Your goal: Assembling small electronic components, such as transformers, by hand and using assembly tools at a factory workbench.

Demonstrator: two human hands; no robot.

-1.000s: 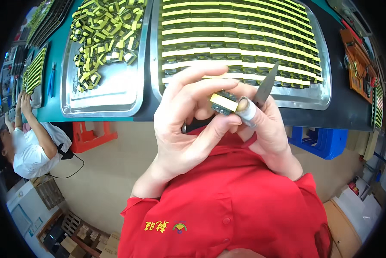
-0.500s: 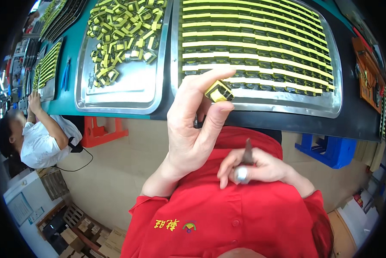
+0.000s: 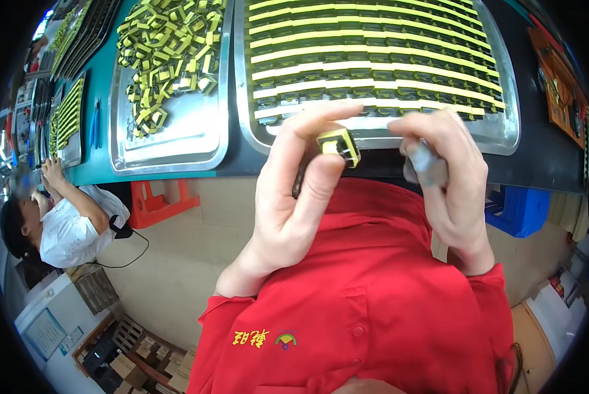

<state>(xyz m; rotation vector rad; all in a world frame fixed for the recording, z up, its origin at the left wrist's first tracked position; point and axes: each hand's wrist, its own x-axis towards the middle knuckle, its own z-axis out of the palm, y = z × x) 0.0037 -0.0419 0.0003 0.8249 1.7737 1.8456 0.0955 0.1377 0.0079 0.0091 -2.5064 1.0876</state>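
Observation:
My left hand (image 3: 281, 210) is raised before the trays, pinching a small transformer (image 3: 339, 146) between thumb and forefinger. The part has a black frame and yellow wrapping, with its yellow face turned up. Something dark shows behind the left thumb, too hidden to name. To the right, my right hand (image 3: 457, 174) is closed around a short tool with a grey, shiny end (image 3: 427, 164). Motion smears the tool, and its kind is unclear. A gap separates it from the transformer.
A metal tray (image 3: 176, 148) on the left holds a loose heap of similar transformers. Another tray (image 3: 507, 134) bears them in neat rows. An orange-brown box (image 3: 560, 92) lies at the far right. Red (image 3: 160, 203) and blue stools (image 3: 517, 210) stand below; a co-worker (image 3: 81, 223) sits left.
My right hand has risen from my chest to the tray's front edge, bringing its tool toward the transformer. The left hand stays nearly in place; the transformer has turned slightly in its pinch.

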